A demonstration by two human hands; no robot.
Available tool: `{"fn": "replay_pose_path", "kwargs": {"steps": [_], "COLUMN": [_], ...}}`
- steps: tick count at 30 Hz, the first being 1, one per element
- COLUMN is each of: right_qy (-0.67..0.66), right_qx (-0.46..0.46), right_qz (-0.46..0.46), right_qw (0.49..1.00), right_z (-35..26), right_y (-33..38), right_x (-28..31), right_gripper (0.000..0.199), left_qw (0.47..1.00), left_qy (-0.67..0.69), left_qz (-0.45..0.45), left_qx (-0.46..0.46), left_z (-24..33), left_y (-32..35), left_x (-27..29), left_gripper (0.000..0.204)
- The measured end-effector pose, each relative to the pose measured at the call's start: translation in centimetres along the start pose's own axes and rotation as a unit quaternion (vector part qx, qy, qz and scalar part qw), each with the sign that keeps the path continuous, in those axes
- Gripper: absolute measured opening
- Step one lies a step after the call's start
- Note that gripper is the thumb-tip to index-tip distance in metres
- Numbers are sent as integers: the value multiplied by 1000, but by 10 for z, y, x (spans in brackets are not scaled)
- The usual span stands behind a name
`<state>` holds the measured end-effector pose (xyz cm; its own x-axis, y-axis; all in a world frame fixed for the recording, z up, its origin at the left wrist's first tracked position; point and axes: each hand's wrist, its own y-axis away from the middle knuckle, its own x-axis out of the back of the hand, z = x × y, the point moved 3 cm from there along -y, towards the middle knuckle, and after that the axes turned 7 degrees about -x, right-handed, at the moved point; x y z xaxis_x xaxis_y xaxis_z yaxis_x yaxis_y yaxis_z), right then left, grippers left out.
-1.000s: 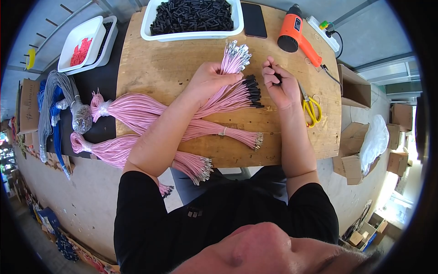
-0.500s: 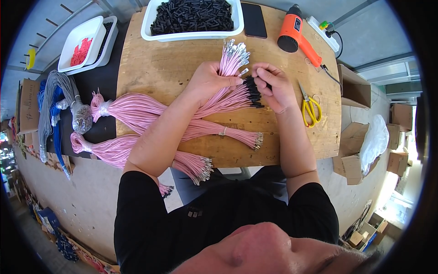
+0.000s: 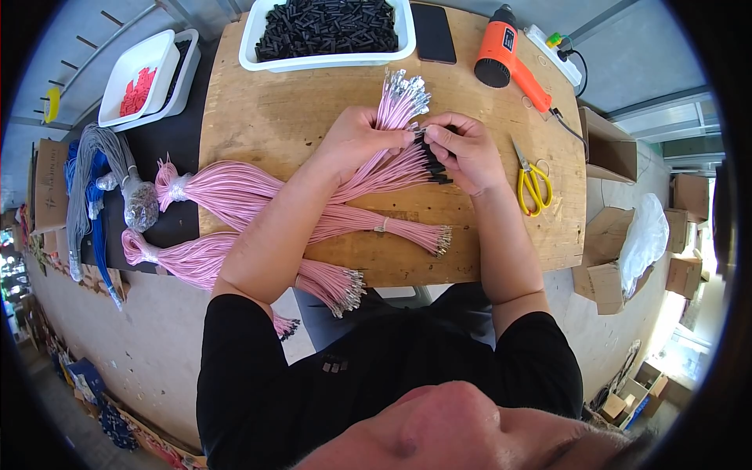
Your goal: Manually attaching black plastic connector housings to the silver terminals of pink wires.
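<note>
At the far left of the bench, grey and blue cable bundles (image 3: 86, 180) hang over the edge, and beside them a white tray of red pieces (image 3: 141, 78) sits on a dark mat. Next come bunches of pink wires (image 3: 227, 192), tied at their left ends and fanned across the wooden board (image 3: 274, 117); one lower bunch (image 3: 329, 282) reaches the near edge with its metal tips showing. At the back, a white tray of small black sleeves (image 3: 325, 27) stands against the board's far side.

In the middle, the left hand (image 3: 364, 141) is closed around a bunch of pink wires (image 3: 399, 98) whose bare metal ends point away from the person. The right hand (image 3: 466, 149) meets it, its fingertips pinched on one small black sleeve at a wire end; what exactly sits between the fingers is too small to make out. Under both hands lies a bunch with black-tipped ends (image 3: 427, 164).

Further right rest a dark phone (image 3: 433, 31), an orange heat gun (image 3: 505, 55), and yellow-handled scissors (image 3: 533, 184). Cardboard boxes (image 3: 611, 149) stand past the board's right edge.
</note>
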<state>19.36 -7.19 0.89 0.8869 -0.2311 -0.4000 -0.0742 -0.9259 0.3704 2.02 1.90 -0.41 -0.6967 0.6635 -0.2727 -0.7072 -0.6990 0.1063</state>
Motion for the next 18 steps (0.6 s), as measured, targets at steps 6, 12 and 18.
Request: {"fn": "replay_pose_path", "kwargs": {"steps": [6,12,18], "right_qy": [-240,-237,-220], "right_qx": [-18,23,20], "right_qz": [-69,-28,-40], "right_qw": [968,971,974], "right_z": [-8,-9,-5], "right_y": [-13,-16,-16], "right_x": [24,33,34], "right_gripper": [34,30,26], "left_qw": [1000,1000,999], "left_qy": [17,13,32], "left_qz": [16,20,21], "left_qx": [12,15,4], "left_z": [-5,-2,1], "left_y": [-3,-2,0], "left_x": [3,2,0], "left_gripper": [17,16,17]}}
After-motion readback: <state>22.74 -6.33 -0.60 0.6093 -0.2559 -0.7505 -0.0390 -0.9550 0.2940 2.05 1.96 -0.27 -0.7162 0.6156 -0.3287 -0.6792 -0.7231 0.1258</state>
